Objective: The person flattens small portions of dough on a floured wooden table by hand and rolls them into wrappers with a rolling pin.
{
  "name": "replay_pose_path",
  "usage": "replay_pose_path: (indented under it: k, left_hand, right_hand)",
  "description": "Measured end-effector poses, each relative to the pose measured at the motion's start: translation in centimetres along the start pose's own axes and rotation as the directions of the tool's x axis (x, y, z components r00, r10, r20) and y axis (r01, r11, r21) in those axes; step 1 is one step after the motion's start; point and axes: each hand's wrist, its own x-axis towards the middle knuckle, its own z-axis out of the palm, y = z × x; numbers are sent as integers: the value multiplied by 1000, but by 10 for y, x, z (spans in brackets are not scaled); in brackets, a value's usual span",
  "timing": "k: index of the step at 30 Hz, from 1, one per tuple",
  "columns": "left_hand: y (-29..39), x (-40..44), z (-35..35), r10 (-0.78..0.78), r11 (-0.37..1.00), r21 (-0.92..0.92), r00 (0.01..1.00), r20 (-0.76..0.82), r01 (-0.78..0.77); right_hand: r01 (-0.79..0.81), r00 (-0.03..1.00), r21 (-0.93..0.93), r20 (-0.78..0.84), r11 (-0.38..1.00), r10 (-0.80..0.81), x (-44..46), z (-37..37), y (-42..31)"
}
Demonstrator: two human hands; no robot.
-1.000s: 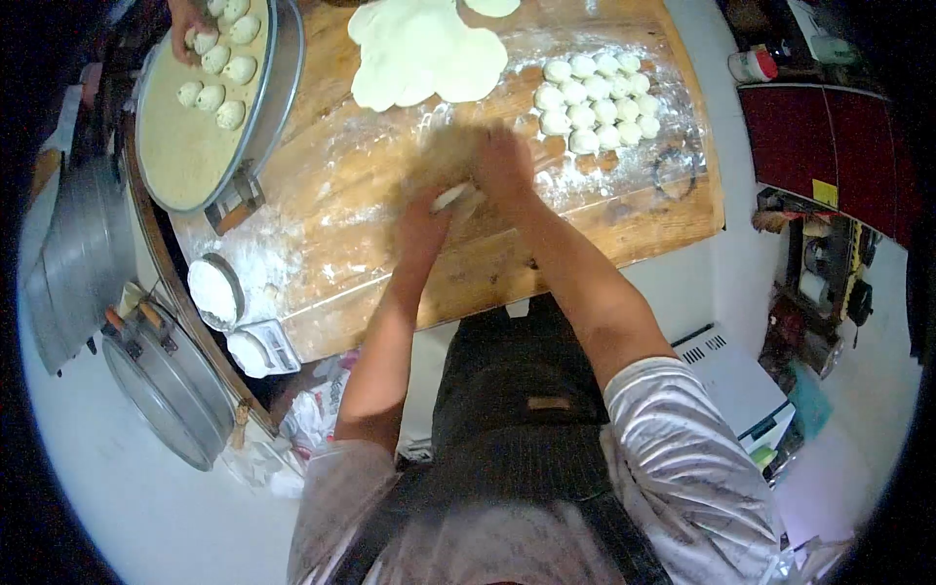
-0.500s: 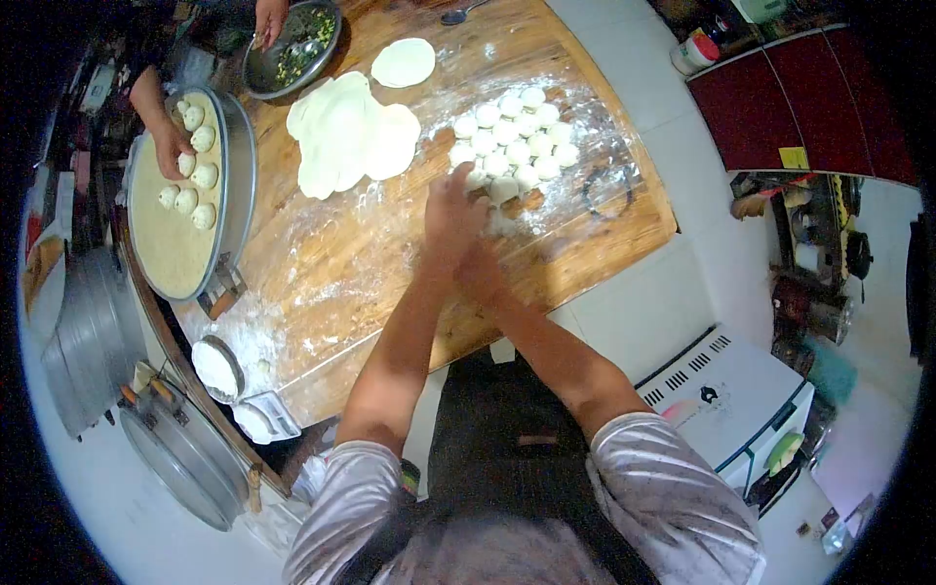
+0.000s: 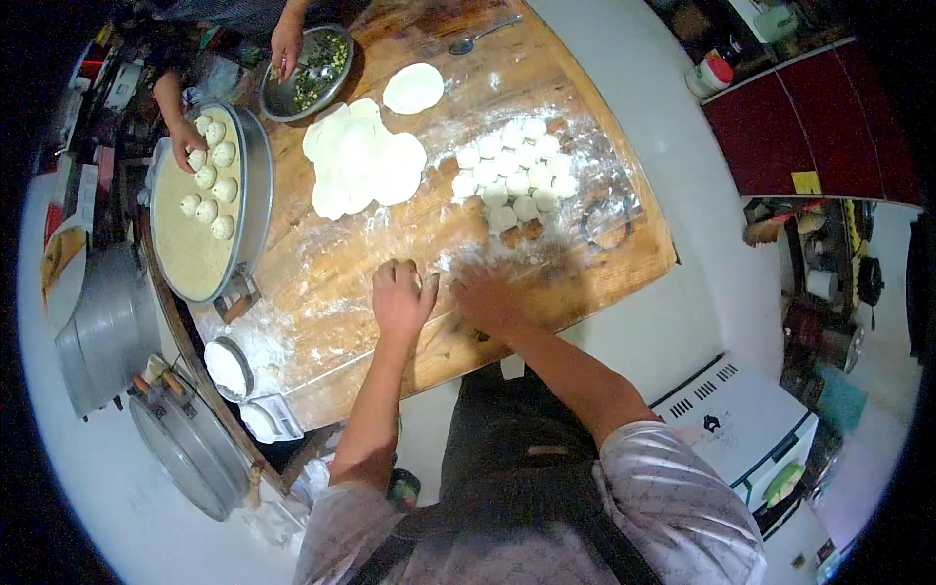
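Observation:
My left hand rests low over the floured wooden table, its fingers loosely bent and the thumb apart. I see nothing between them. Beside it to the right is my right hand, shadowed and smeared by motion, so its fingers do not show clearly. Beyond both hands lies a cluster of small, flour-dusted dough pieces, several rows deep, apart from my hands. Farther left are overlapping rolled-out dough wrappers, with a single round wrapper behind them.
A co-worker's hand is over a metal bowl of chopped filling. The other hand touches a filled bun on a round steamer tray. A spoon lies at the back; a flour bowl stands front left.
My hands have drawn back from the dough pieces towards me and separated; earlier they overlapped, with the left at the cluster's near edge. The camera view has shifted slightly.

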Motion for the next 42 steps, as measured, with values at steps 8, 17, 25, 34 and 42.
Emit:
replay_pose_path:
  k: [8, 17, 25, 34, 42]
  left_hand:
    - [-13, 55, 36, 104, 978, 173, 993, 59, -113]
    - [-23, 4, 51, -191, 947, -246, 978, 90, 207]
    - [-32, 7, 40, 36, 967, -254, 977, 211, 19]
    - [-60, -38, 53, -91, 769, -614, 981, 174, 181]
    - [-76, -31, 60, -203, 794, -536, 956, 210, 287]
  right_hand:
    - [-113, 973, 61, 209, 992, 98, 5, -7, -8]
    - [-64, 979, 47, -191, 997, 72, -9, 0, 10]
    - [-446, 890, 239, 14, 862, 457, 94, -39, -18]
    - [-56, 982, 62, -174, 997, 66, 58, -7, 0]
    - [73, 953, -26, -294, 997, -77, 42, -5, -10]
